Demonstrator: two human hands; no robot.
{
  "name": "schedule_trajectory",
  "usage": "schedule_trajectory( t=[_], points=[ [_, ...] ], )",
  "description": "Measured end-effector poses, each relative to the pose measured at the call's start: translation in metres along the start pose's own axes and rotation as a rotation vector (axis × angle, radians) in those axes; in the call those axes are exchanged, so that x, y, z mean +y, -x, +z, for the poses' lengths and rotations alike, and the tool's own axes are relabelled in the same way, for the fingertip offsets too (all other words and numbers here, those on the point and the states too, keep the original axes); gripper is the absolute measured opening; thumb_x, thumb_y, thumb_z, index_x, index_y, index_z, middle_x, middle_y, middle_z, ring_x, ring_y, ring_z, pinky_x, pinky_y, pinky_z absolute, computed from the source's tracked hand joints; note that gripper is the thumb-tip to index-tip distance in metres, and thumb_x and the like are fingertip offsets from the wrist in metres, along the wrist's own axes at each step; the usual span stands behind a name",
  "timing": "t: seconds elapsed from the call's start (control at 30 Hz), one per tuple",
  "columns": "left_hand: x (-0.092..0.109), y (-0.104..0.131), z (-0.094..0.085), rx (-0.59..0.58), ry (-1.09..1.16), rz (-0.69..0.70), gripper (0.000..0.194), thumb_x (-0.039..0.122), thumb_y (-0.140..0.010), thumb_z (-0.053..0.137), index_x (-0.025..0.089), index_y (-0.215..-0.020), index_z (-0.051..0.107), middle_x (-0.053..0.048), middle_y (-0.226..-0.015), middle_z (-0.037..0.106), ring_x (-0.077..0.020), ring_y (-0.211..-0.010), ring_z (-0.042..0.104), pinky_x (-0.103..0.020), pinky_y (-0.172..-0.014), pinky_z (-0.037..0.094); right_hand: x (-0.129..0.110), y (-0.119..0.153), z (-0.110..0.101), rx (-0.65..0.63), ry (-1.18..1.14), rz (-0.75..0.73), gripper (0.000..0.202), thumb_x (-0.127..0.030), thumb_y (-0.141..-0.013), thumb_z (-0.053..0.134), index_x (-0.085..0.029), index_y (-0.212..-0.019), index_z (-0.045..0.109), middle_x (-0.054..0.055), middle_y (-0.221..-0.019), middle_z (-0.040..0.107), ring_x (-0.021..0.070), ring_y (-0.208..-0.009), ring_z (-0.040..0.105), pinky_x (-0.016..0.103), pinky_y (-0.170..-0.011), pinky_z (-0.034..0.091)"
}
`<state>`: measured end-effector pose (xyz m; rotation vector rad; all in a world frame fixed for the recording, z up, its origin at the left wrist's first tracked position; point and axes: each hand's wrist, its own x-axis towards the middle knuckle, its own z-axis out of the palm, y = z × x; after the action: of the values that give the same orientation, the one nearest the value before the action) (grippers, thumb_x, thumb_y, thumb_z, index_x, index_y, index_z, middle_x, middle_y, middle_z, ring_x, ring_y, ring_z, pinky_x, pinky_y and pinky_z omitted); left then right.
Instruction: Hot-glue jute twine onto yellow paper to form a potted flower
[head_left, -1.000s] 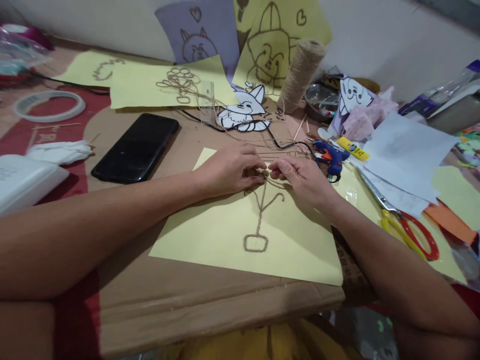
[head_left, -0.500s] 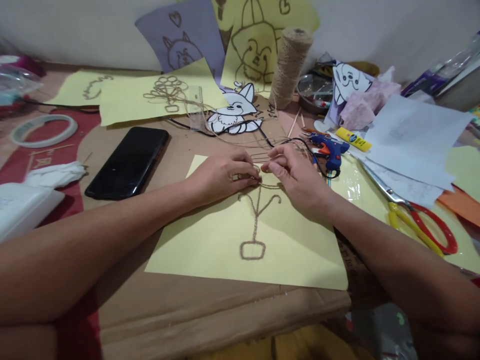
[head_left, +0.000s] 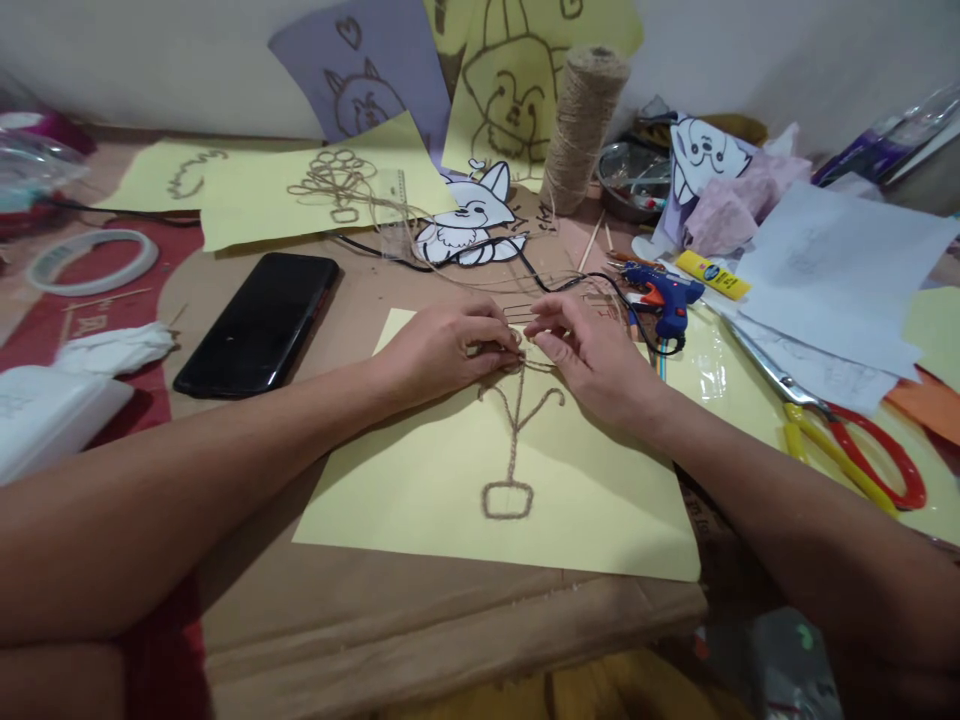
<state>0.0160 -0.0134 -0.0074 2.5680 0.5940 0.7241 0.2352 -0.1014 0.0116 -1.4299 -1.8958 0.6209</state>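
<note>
A yellow sheet of paper (head_left: 420,470) lies before me on the cardboard. Twine glued to it forms a small pot outline (head_left: 507,500), a stem and two curled branches (head_left: 541,408). At the top of the stem, my left hand (head_left: 459,345) pinches a thin strand of twine between thumb and fingers. My right hand (head_left: 589,350) is bent close by on the right, its thumb and fingertips closed around the same twine (head_left: 541,366). Part of the strand is hidden by the fingers.
Behind the hands stand a twine spool (head_left: 585,130) and a paper fox cutout (head_left: 472,215). A blue glue gun (head_left: 664,295), a glue stick (head_left: 712,275) and scissors (head_left: 840,430) lie to the right. At left are a black phone (head_left: 259,325) and a tape roll (head_left: 94,262).
Both hands stay at the top of the stem with small finger shifts; the right fingertips have lifted slightly. The whole view has shifted a little.
</note>
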Motion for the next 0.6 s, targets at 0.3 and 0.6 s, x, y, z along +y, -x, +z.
schedule_trajectory(
  t=[0.3,0.6],
  points=[
    [-0.0024,-0.0019,-0.0013,0.004,0.035,-0.073,0.013,0.026,-0.096,0.071,0.02,-0.097,0.083,-0.005,-0.096,0.078,-0.0174,-0.088,0.072,-0.027,-0.077,0.052,0.0019,-0.0014,0.0041,-0.029,0.257,-0.069,0.007,-0.019,-0.098,0.068,-0.021,-0.095,0.074,0.008,-0.099,0.073,0.0243,-0.099,0.065,0.04,-0.089,0.05],
    [-0.0006,-0.0002,-0.0026,0.003,0.031,-0.078,0.011,0.024,-0.096,0.072,0.02,-0.096,0.083,-0.005,-0.099,0.078,-0.0179,-0.09,0.072,-0.027,-0.081,0.052,0.0047,-0.0015,0.0076,-0.066,0.284,-0.104,0.014,-0.02,-0.102,0.064,-0.019,-0.105,0.077,0.011,-0.108,0.075,0.0264,-0.109,0.064,0.042,-0.099,0.05]
  ],
)
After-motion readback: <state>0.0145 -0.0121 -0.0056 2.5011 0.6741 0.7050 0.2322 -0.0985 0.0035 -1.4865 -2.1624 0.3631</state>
